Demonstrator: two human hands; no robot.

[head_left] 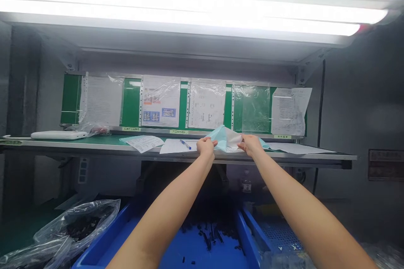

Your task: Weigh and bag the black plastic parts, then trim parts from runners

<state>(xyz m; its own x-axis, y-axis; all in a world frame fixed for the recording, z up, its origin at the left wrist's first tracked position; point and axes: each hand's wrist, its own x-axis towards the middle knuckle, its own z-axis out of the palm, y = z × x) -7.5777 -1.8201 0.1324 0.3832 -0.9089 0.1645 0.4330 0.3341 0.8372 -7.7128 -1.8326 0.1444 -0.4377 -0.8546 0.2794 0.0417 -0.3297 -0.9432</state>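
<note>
Both my arms reach up to the green shelf [94, 141] at the back of the bench. My left hand [205, 146] and my right hand [251, 143] each pinch a side of a light blue and white bag-like sheet [224, 136], which stands raised off the shelf between them. Beside my left hand lies a white paper [176, 147] with a blue pen [185, 144] on it. More printed papers [143, 142] lie further left on the shelf.
Plastic-sleeved documents [160, 101] hang on the green back board. A white flat device [58, 135] rests at the shelf's left end. Below are blue bins [202, 243] with small black parts, and clear bags [75, 227] of dark parts at lower left. A bright lamp [189, 8] runs overhead.
</note>
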